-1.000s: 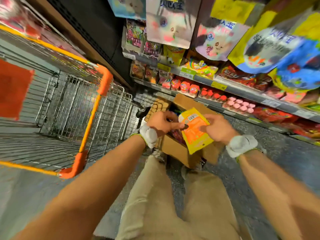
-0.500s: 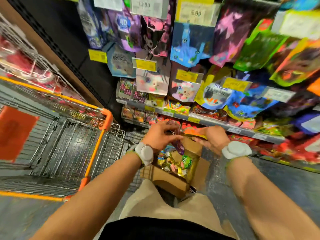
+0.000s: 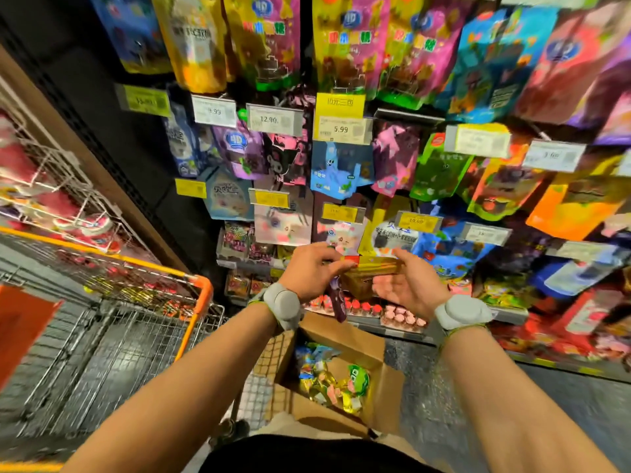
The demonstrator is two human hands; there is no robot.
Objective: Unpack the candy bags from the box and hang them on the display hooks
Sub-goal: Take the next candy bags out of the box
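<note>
Both hands have come up from the box since the earlier frames, and the view has tilted up from the low shelves to the wall of hanging packets. Left hand (image 3: 312, 269) pinches the left end of a yellow candy bag (image 3: 370, 269), held edge-on and roughly level in front of the display; a dark purple packet (image 3: 336, 298) also dangles below that hand, how it is held unclear. Right hand (image 3: 406, 285) sits under the bag's right end, palm up, fingers loosely curved and cradling rather than clamping. Box (image 3: 389, 387) stays low and near, flaps open, more candy bags (image 3: 333, 377) loose inside. Orange-handled cart (image 3: 201, 295) stands to the left. Hooks themselves are mostly hidden behind stock and price tags (image 3: 339, 129); none is plainly visible. Judgement: the step is bringing the bag to its hook. To do it well, turn the bag upright so its header faces the wall, find the row of matching yellow packets, steady the hook's stock with one hand, and thread the hang hole squarely onto the prong. Motion blur suggests slowing down before aiming.
</note>
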